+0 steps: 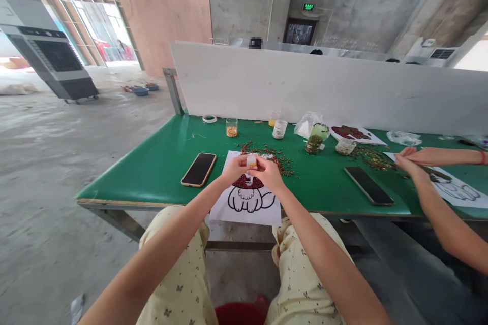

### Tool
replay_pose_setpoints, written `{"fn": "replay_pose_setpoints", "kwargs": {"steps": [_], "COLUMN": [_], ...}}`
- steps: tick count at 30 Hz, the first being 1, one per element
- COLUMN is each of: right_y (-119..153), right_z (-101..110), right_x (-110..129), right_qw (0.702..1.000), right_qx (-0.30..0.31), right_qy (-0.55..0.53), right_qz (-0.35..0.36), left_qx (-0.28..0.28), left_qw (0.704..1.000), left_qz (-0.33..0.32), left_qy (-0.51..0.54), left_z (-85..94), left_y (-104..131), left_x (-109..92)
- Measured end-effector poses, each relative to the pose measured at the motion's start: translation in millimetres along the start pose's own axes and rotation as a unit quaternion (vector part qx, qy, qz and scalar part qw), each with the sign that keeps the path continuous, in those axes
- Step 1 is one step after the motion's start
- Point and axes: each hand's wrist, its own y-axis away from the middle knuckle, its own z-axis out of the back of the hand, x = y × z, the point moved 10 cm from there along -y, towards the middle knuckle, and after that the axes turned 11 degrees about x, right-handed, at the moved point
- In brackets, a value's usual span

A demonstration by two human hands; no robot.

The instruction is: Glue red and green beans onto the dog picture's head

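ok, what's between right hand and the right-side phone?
Head view: scattered red and green bits near the right hand, then bare green tabletop to the phone.

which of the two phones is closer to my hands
The phone with the tan rim, left of the drawing and near your left hand. The other phone, without a tan rim, lies farther off to the right.

The left hand [234,170] and right hand [270,173] partly hide the small container [251,161] and drawing [248,200]; the bottom edge crops a red object [241,314].
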Motion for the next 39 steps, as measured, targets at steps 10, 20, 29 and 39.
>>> {"fn": "replay_pose_setpoints", "kwargs": {"steps": [10,20,29,39], "right_y": [0,-1,-3,-3], "right_z": [-1,0,-5,-3], "right_x": [2,-2,-1,-7], "right_qw": [1.0,1.0,0.999,1.0], "right_qx": [0.006,0.004,0.028,0.02], "right_qy": [0.02,0.026,-0.024,-0.01], "right_qz": [-0.008,-0.008,0.008,-0.003], "left_qx": [-0.004,-0.004,-0.008,-0.01], "left_qw": [1.0,1.0,1.0,1.0], "left_qz": [0.008,0.009,0.003,0.008], "left_qy": [-0.005,0.007,0.006,0.017], "left_z": [1.7,1.0,2.3,3.8], "left_y": [0,0,0,-1], "left_x": [2,5,6,11]}}
